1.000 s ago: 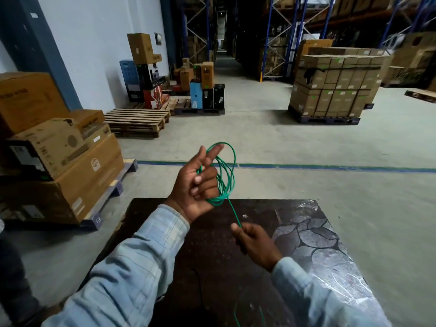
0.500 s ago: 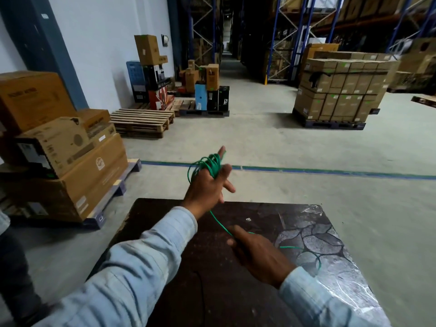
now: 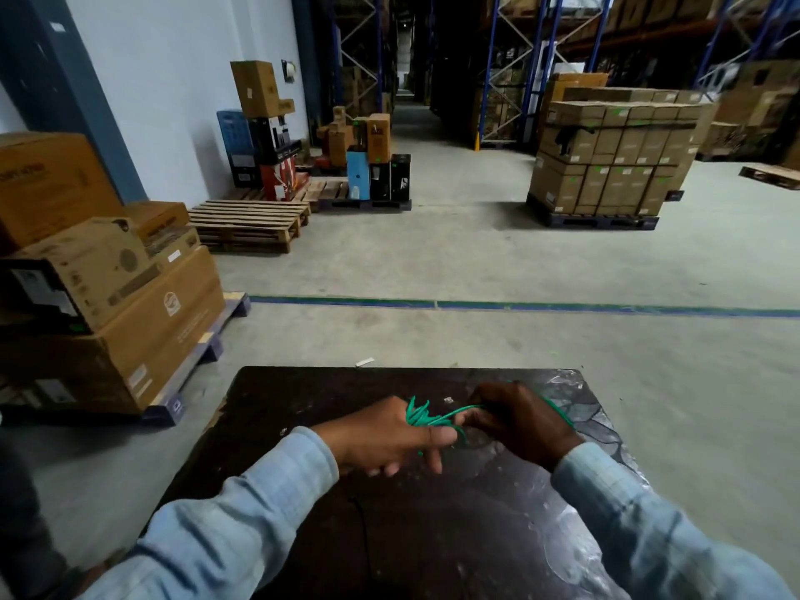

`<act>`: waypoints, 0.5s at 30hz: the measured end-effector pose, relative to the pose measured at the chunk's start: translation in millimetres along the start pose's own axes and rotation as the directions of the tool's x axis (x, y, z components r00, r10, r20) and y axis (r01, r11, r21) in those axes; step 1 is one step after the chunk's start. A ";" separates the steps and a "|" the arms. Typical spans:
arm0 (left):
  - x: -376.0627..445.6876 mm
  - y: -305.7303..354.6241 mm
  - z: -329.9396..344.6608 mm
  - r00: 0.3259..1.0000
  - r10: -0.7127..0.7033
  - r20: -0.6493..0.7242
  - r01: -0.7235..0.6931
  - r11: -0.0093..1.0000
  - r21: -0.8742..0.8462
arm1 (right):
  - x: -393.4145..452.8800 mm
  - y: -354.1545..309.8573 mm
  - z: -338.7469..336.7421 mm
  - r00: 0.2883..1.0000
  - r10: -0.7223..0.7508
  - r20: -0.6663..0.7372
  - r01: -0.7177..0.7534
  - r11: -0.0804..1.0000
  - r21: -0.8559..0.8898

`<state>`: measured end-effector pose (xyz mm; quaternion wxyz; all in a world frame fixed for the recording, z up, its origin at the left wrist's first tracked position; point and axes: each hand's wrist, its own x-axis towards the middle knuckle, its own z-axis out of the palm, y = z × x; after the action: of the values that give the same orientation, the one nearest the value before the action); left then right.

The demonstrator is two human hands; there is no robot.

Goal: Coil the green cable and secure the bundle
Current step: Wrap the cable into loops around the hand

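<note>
From my head view, my left hand (image 3: 385, 435) holds the green cable (image 3: 426, 415) wound in a small bundle round its fingers (image 3: 435, 439), low over the dark bench (image 3: 303, 404), while my right hand (image 3: 519, 420) at its three o'clock pinches the strand running out of the bundle. My guess is that slack in that strand would let the wraps spring loose before I tie them. The tail trailing toward four o'clock could snag.
</note>
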<state>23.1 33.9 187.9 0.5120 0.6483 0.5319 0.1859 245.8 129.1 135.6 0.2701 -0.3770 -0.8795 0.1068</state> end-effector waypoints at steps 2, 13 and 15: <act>-4.9 -1.9 -7.2 0.996 0.050 0.069 -0.026 0.949 -0.316 | -1.5 8.7 -0.3 0.998 0.058 0.029 -0.060 0.992 0.109; -3.9 3.8 -68.2 0.926 0.349 -0.145 -0.231 0.221 -0.947 | -31.4 10.2 27.0 0.834 0.420 0.356 -0.517 0.373 0.771; 0.6 5.6 -66.7 0.908 0.357 -0.219 -0.284 0.141 -0.949 | -32.2 2.0 35.6 0.824 0.425 0.374 -0.503 0.247 0.828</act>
<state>-26.3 66.0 219.6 0.7647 0.2901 0.1334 0.5597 245.6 107.8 92.6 0.3528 -0.4070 -0.5350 0.6509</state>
